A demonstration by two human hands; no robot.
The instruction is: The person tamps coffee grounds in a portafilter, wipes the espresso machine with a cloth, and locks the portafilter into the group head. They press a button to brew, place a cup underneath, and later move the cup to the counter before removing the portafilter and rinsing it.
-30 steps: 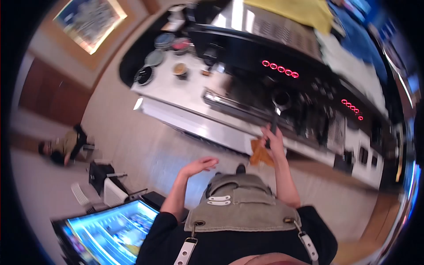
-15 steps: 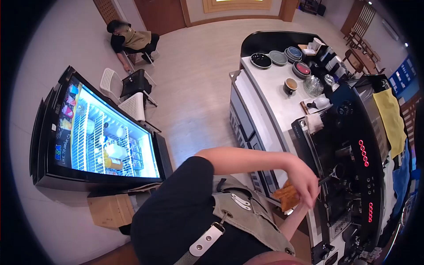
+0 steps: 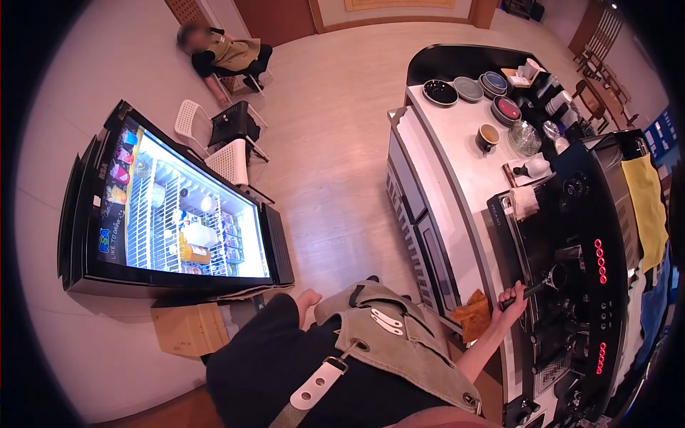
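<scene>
One hand does the work here: the right hand is wrapped tight around the black handle of the portafilter, whose metal head sits up against the front of the espresso machine, near the counter's lower end. An orange cloth hangs just below that hand, at the counter's front edge, touching or nearly touching the wrist. The left hand hangs down by the person's side, close to the apron; only part of it shows, and I cannot tell whether its fingers are spread or curled.

On the white counter, toward its far end, stands a cup of coffee, with a row of dark plates along the far edge. A yellow towel lies on top of the machine. Across the floor, a lit drinks fridge faces the counter, and another person sits beyond it by the white chairs.
</scene>
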